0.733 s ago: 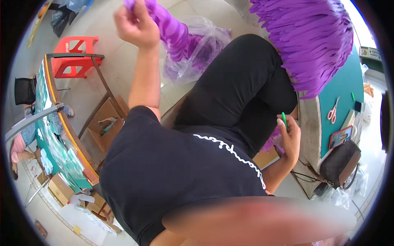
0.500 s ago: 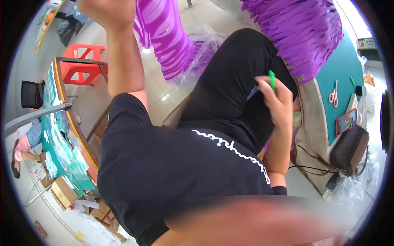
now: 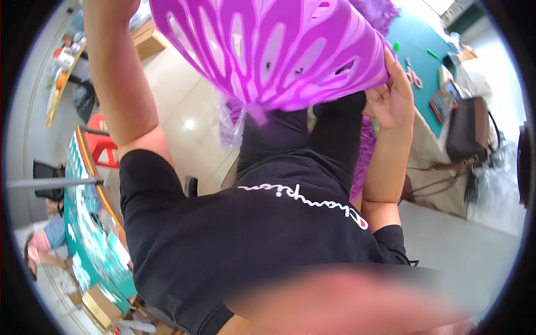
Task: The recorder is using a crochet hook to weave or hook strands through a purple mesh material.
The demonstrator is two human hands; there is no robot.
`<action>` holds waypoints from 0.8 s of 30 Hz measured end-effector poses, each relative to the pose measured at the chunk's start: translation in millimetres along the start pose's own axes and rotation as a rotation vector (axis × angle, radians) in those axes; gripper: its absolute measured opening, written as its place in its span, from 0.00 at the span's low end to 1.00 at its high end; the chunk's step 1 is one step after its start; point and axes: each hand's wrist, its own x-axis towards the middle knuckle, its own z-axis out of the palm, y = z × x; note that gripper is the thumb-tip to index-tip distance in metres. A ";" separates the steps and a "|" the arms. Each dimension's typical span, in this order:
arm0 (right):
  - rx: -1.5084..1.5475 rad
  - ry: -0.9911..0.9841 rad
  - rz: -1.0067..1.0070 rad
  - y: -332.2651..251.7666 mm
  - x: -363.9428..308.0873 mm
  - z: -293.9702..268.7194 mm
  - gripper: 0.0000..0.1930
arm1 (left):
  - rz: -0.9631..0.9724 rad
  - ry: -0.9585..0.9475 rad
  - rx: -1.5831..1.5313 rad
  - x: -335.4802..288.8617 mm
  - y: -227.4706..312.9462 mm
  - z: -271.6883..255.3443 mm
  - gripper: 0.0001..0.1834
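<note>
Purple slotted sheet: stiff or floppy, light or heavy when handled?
The purple slotted sheet is probably floppy: it curves and bunches at its lower edge. It seems light, being thin and full of openings. Its narrow strips might snag.

Sheet (image 3: 279, 95) before person (image 3: 251, 234), scissors (image 3: 413, 78) and phone (image 3: 445, 101) on table (image 3: 422, 33) at right, stool (image 3: 101, 146) at left

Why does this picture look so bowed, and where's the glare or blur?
In the head view, fisheye bending curves the left-hand table and leaves black corners; also in the head view, a bright glare spot sits on the floor, the slitted purple sheet looks slightly soft at its lower tip, and a smeared patch covers the bottom.
</note>
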 end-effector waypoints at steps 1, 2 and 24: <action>-0.041 0.050 -0.008 -11.5 -5.7 -6.4 0.10 | -0.129 -0.007 -0.072 -4.1 4.5 13.3 0.10; -0.075 0.096 -0.014 -22.7 -12.2 -13.9 0.10 | -0.110 -0.023 -0.101 -2.3 -15.5 11.8 0.10; -1.350 -0.833 -0.124 85.8 -83.7 86.9 0.11 | -0.728 -0.372 -2.101 -228.4 -169.7 183.1 0.22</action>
